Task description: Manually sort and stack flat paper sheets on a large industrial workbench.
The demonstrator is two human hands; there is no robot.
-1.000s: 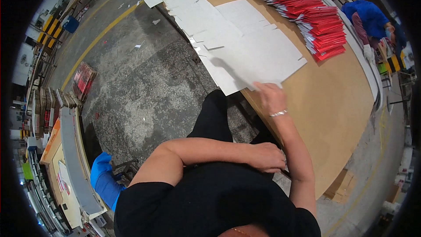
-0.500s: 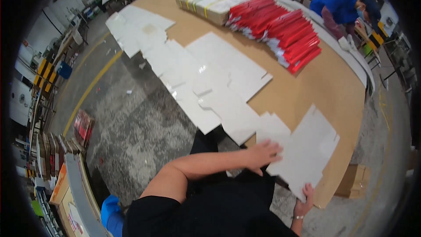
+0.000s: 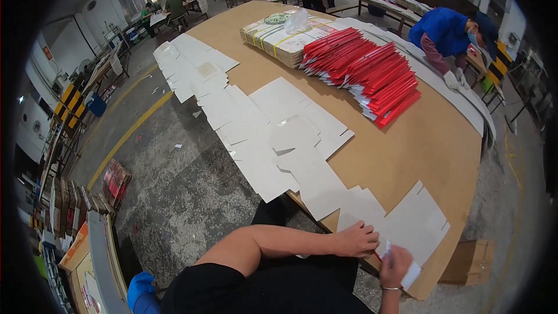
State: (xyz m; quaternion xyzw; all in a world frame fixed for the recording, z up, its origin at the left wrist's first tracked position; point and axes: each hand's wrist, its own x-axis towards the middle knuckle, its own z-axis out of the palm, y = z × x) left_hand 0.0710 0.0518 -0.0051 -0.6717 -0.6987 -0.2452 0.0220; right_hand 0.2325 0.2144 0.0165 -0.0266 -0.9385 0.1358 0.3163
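A flat white cardboard box blank (image 3: 417, 221) with slotted flaps lies at the near end of the table. My left hand (image 3: 356, 239) is closed at its near edge, fingers curled on the cardboard. Close beside it on the right, my right hand (image 3: 396, 266), slightly blurred, grips a raised part of the same blank's near edge. A thin strip of red shows between the hands where the edge turns up. More white blanks (image 3: 250, 139) overlap in a long row up the table's left side.
Red folded pieces (image 3: 363, 70) lie fanned out on the brown table (image 3: 401, 151). Behind them stands a strapped cardboard stack (image 3: 273, 43) with a clear plastic bag on top. A co-worker in blue (image 3: 442, 35) bends over the far right side. A cardboard box (image 3: 469, 261) sits on the floor, right.
My left hand has gone from spread flat to curled at the blank's edge. My right hand has moved left toward it, and the near edge is now turned up. The head view has tilted upward.
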